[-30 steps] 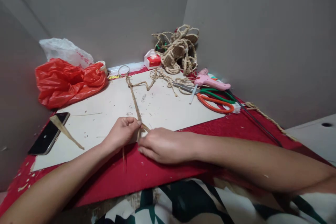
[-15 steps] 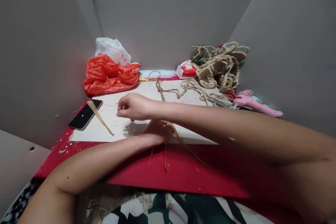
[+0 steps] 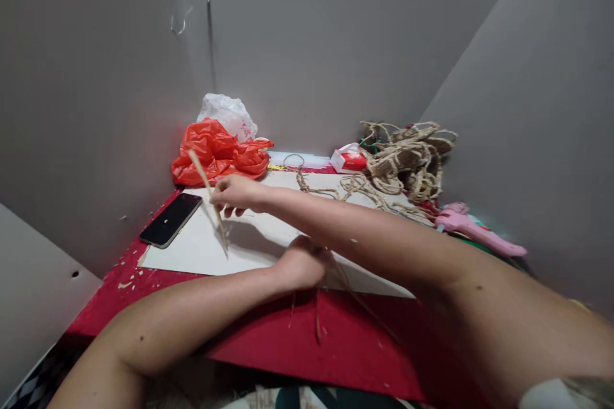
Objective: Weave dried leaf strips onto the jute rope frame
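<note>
My right hand (image 3: 236, 194) reaches across to the left and pinches a long tan fibre strip (image 3: 207, 198), lifted off the pale board (image 3: 192, 246). My left hand (image 3: 303, 264) rests closed at the board's near edge, under my right forearm, gripping loose tan strands (image 3: 317, 313) that trail down over the red table cover (image 3: 336, 339). A braided jute cord (image 3: 316, 190) runs from behind my arm toward the back of the board.
A black phone (image 3: 171, 220) lies at the board's left edge. Red (image 3: 215, 153) and white plastic bags (image 3: 228, 113) sit at the back left. A jute rope heap (image 3: 405, 156), a red-white box (image 3: 348, 158) and a pink glue gun (image 3: 472, 230) are on the right. Grey walls enclose the table.
My right hand left the strands, crossed to the left and picked the tan strip up from beside the phone. My left hand stayed holding the strands. The view swung left.
</note>
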`<state>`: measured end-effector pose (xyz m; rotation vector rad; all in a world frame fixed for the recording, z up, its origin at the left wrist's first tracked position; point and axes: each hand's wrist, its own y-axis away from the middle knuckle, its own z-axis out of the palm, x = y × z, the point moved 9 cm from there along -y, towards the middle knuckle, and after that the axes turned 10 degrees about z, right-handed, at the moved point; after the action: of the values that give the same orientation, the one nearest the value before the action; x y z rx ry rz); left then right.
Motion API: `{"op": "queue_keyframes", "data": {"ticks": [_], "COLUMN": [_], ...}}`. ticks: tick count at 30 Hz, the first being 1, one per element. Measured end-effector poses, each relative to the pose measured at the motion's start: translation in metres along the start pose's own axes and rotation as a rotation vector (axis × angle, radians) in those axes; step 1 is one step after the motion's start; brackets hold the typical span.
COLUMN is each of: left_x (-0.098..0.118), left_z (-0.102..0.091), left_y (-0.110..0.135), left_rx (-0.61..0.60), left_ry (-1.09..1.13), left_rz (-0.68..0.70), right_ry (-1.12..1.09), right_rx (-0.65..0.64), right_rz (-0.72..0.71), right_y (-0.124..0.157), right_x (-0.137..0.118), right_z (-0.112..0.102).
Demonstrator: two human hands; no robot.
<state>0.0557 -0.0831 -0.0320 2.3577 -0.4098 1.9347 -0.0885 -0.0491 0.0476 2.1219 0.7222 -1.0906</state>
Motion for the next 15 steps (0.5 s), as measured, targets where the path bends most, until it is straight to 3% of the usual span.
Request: {"op": "queue_keyframes", "data": {"ticks": [4,7,11,15], "left_x": [0.003,0.005,-0.002,0.001], "left_z": [0.000,0.003,0.008,0.009], "left_y": [0.007,0.007,0.009,0.012], "left_rx": [-0.036,-0.042,-0.076,-0.071], "left_ry": [-0.033,0.103,0.158,0.169], "left_rz": [-0.035,-0.023,-0.103,-0.152], "right_ry": [-0.465,-0.609,-0.510,-0.187], "right_rx": [0.029,0.054,0.189,0.448], "right_rz": [-0.021,0.000,0.092,0.147], "right_y": [0.072,0.127,0.176,0.200], "right_x": [0.027,0.070,0.129,0.165], "right_z": [-0.070,-0.096,-0.105,-0.130]}}
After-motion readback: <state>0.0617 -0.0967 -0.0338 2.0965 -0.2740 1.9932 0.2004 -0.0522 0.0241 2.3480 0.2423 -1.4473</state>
